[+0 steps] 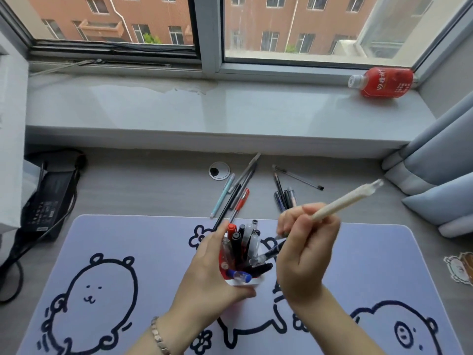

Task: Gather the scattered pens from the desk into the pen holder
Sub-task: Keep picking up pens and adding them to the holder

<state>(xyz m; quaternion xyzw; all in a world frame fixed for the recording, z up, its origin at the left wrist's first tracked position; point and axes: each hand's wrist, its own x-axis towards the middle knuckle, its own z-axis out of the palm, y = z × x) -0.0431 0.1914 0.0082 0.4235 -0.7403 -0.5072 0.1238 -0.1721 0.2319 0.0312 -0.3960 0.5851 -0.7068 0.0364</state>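
A red and white pen holder (242,282) stands on the lilac desk mat (128,237), with several pens (243,242) upright in it. My left hand (207,275) wraps around the holder's left side. Just right of the holder, my right hand (304,249) grips a cream pen (345,199) whose clear cap points up and right, its tip angled down toward the holder. Behind the mat several loose pens lie on the desk: a light blue one (223,194), a red one (240,201), dark ones (282,194) and a thin clear one (298,177).
A black power adapter (48,198) with its cable lies at the left. A round cable grommet (219,170) sits in the desk behind the mat. A red bottle (382,82) lies on the windowsill. Blue curtains (440,180) hang at the right.
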